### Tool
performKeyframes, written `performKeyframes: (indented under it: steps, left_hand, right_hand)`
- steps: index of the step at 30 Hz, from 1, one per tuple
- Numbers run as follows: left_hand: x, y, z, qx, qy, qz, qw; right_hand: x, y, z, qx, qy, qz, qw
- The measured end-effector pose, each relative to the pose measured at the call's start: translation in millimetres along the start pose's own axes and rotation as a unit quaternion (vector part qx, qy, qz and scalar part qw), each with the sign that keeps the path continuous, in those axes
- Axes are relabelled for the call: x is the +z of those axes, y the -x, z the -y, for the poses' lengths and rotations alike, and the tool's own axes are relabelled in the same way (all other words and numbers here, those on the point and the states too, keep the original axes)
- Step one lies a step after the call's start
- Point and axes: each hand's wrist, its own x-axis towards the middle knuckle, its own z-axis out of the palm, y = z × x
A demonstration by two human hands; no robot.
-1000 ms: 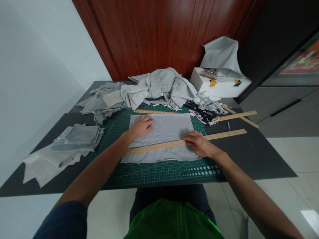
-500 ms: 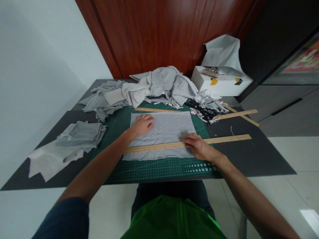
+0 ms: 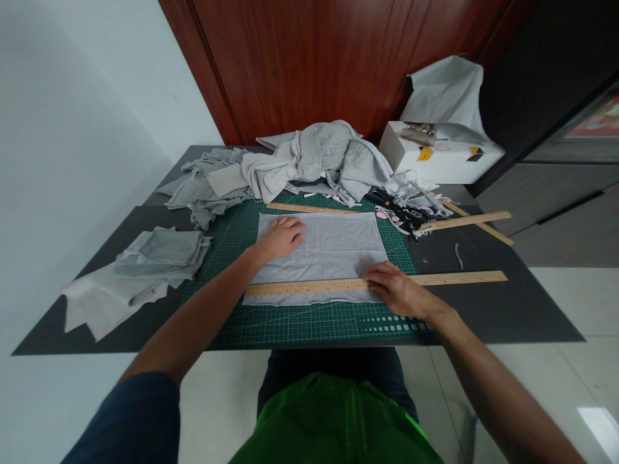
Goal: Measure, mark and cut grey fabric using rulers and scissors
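A light grey rectangular cloth (image 3: 333,241) lies flat on a green cutting mat (image 3: 290,325). Across its near part runs a long wooden ruler (image 3: 309,286), which sticks out past the cloth on the right. My left hand (image 3: 282,237) rests on the upper left of the cloth with its fingers apart and nothing held. At the cloth's right side, my right hand (image 3: 393,285) has its fingers pressed together on the ruler, with the thumb side low against the wood.
Grey fabric (image 3: 319,154) is heaped at the back, with folded cloths (image 3: 159,254) at the left. A white box (image 3: 445,158) stands back right, near dark scissors and scraps (image 3: 401,209) and crossed wooden strips (image 3: 467,221). Another ruler (image 3: 309,208) lies behind the cloth.
The view has shifted a little. The ruler now reaches slightly farther right past the cloth, with my right hand still on it. My left hand stays on the cloth.
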Motion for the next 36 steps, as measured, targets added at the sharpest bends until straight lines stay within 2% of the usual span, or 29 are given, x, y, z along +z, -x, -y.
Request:
performKeyframes:
  steps: [4, 7, 10, 14, 17, 19, 22, 26, 31, 34, 36]
  left_hand:
    - [-3.8, 1, 0, 0.004, -0.002, 0.008, 1.000]
    - [-8.6, 9, -4, 0.017, 0.021, -0.016, 1.000]
    - [-14.3, 27, -15, 0.043, 0.061, -0.036, 0.997]
    - [-19.9, 61, -35, 0.087, 0.123, -0.016, 0.989]
    - [-21.2, 81, -43, 0.088, 0.139, -0.004, 0.986]
    - [-20.8, 85, -42, 0.072, 0.138, -0.005, 0.988]
    - [-18.8, 76, -31, 0.036, 0.120, -0.040, 0.991]
    - [-13.6, 50, -17, -0.006, 0.063, -0.074, 0.995]
    - [0.4, 26, -11, -0.065, -0.021, -0.017, 0.998]
    - [10.0, 22, -6, -0.068, -0.045, 0.005, 0.997]
    - [14.2, 20, -2, -0.062, -0.052, 0.003, 0.997]
  right_hand:
    - [1, 5, 1, 0.006, -0.002, -0.001, 1.000]
    - [-2, 8, -1, 0.003, -0.007, -0.008, 1.000]
    - [-9, 13, -8, 0.013, -0.007, -0.026, 1.000]
    - [-15, 26, -26, 0.041, 0.007, -0.073, 0.996]
    - [-14, 32, -38, 0.063, 0.027, -0.106, 0.992]
    - [-13, 30, -44, 0.070, 0.039, -0.124, 0.989]
    - [-13, 15, -52, 0.063, 0.052, -0.139, 0.987]
    - [-10, -24, -65, 0.065, 0.100, -0.137, 0.983]
    - [5, -62, -73, 0.102, 0.203, -0.061, 0.972]
    - [13, -66, -73, 0.129, 0.240, -0.018, 0.962]
    - [15, -66, -74, 0.132, 0.248, -0.011, 0.960]
